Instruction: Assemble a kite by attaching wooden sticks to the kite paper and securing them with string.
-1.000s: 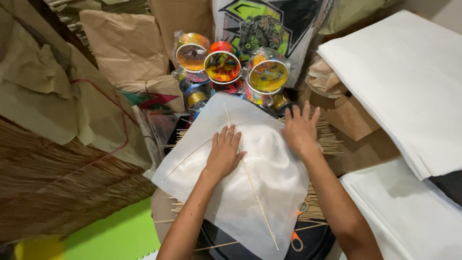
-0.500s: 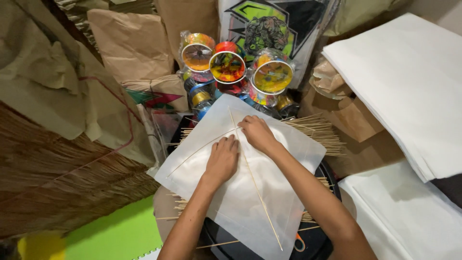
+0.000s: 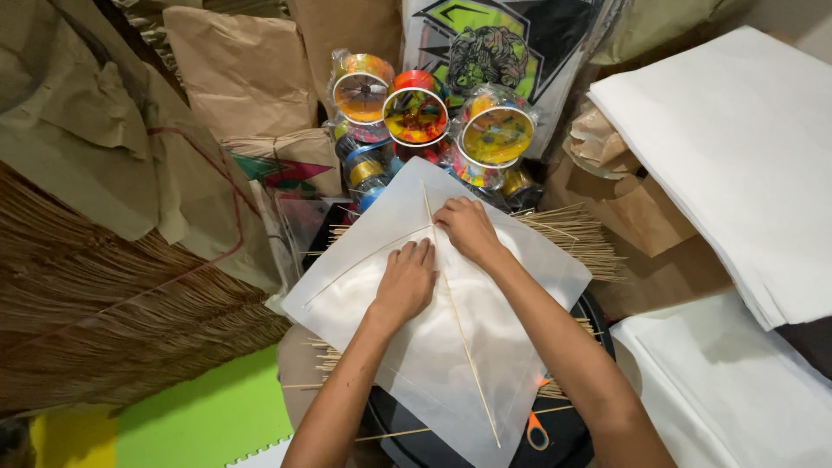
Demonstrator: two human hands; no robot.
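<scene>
Both my hands lie flat on the kite [image 3: 485, 347], a white paper diamond resting on a round black stand [image 3: 407, 433]. My left hand [image 3: 406, 282] presses palm down, fingers spread, just left of the spine stick [image 3: 464, 347] that runs from the top corner to the near corner. My right hand [image 3: 468, 230] sits a little farther up, fingers bent over the spine where the bowed cross stick [image 3: 364, 260] meets it. Neither hand grasps anything; they only press the paper.

An orange handle [image 3: 537, 432] peeks out under the kite's near right edge. Thin bamboo sticks [image 3: 576, 238] fan out beneath the kite's right corner, more at the left. To my left lies a heap of dry straw [image 3: 113, 303] and a green mat [image 3: 199, 425]. To my right are stacks of white paper [image 3: 737, 156].

Beyond the kite's top corner, three colourful string spools [image 3: 416, 117] stand close together, with smaller reels below them. Behind those lean brown paper bags [image 3: 243, 74] and a printed plastic kite [image 3: 503, 43].
</scene>
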